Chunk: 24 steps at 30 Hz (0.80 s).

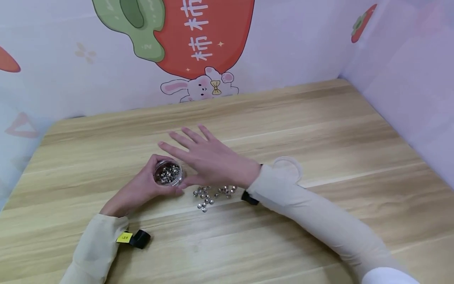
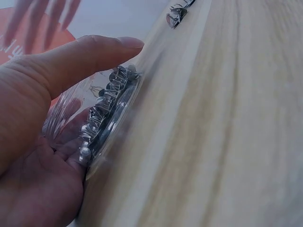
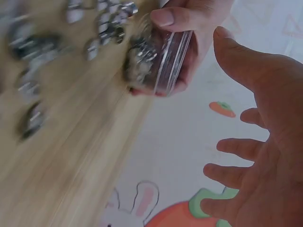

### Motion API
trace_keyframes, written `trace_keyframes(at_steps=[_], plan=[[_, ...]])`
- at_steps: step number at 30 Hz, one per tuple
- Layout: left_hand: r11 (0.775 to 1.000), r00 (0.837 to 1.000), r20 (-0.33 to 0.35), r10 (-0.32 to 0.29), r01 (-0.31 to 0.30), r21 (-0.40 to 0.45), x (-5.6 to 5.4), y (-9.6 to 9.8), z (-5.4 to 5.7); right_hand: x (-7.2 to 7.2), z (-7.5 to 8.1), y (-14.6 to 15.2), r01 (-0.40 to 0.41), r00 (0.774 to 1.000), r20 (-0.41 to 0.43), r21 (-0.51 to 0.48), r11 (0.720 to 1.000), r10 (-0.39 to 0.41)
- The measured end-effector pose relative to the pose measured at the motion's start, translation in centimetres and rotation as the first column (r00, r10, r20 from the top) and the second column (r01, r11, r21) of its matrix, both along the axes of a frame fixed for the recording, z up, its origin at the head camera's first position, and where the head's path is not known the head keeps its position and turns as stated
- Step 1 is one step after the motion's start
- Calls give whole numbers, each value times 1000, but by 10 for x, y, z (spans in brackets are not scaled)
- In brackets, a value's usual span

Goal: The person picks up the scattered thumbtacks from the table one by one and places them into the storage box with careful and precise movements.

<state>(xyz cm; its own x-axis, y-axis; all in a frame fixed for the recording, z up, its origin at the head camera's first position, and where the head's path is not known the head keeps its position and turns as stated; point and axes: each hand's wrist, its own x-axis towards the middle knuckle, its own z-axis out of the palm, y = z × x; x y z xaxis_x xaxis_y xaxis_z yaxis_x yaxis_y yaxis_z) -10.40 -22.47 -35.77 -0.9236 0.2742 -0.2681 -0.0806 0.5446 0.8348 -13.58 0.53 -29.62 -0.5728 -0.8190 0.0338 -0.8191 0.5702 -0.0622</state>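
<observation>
While gripping jar (image 3: 165,66) of tacks (image 1: 169,172) in left hand (image 1: 148,182), holding right hand (image 1: 211,161) splayed, empty; could scatter loose tacks (image 1: 207,201) at jar's four o'clock by sweeping low.

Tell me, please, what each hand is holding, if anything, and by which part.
The left hand holds the clear jar around its sides; the right hand holds nothing.

Looks like clear, glossy plastic on the jar (image 3: 166,61); gleams like metal on the loose pieces (image 1: 203,204) at its four o'clock; shows smooth wood grain across the bench (image 1: 230,240).
</observation>
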Motion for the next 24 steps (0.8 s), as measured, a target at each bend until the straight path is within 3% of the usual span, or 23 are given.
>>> trace_keyframes(at_steps=[10,24], plan=[[1000,1000,-4,9,-9,24,1,0,-3,4,-9,71,78,997,13,-16,997,-78],[999,1000,-9,14,-13,30,0,0,-3,6,-24,72,-11,999,43,-4,1000,11]])
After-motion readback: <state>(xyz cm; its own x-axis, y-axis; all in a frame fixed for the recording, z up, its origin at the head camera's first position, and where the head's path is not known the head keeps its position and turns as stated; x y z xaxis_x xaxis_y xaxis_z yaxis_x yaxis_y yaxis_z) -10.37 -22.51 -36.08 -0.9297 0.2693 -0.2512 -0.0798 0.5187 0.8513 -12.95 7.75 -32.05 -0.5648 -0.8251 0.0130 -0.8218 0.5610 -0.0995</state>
